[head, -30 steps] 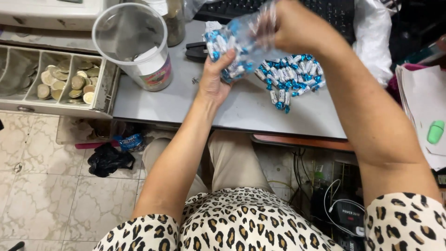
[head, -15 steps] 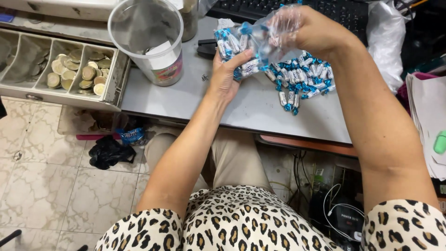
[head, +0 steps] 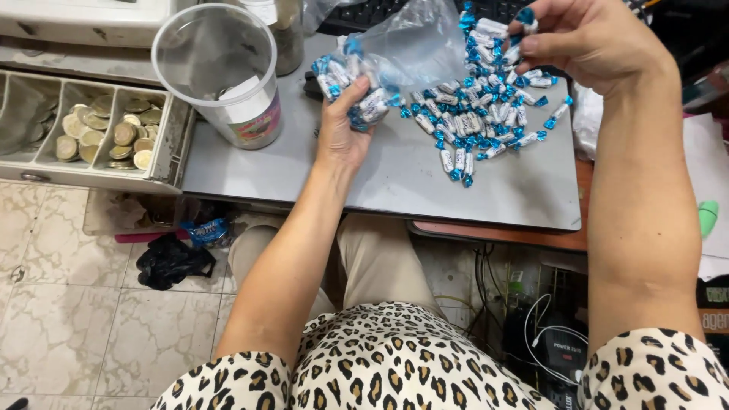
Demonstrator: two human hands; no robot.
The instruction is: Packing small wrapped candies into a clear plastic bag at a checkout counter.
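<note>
My left hand (head: 345, 125) grips the lower end of a clear plastic bag (head: 414, 49) with several blue-and-white wrapped candies inside it. My right hand (head: 588, 42) is raised at the top right, its fingers pinching a few of the same candies and the bag's upper edge. A loose pile of wrapped candies (head: 478, 121) lies on the grey board (head: 395, 182) below and between my hands.
A clear plastic tub (head: 220, 72) stands left of my left hand. An open cash drawer (head: 99, 133) with coins is at the far left. A black keyboard (head: 364, 11) lies at the back. Cables, a black bag (head: 171, 262) and tiled floor sit below.
The view has shifted down and right. My right hand lifted away from the bag's middle to the right, and more candies now lie spread on the board.
</note>
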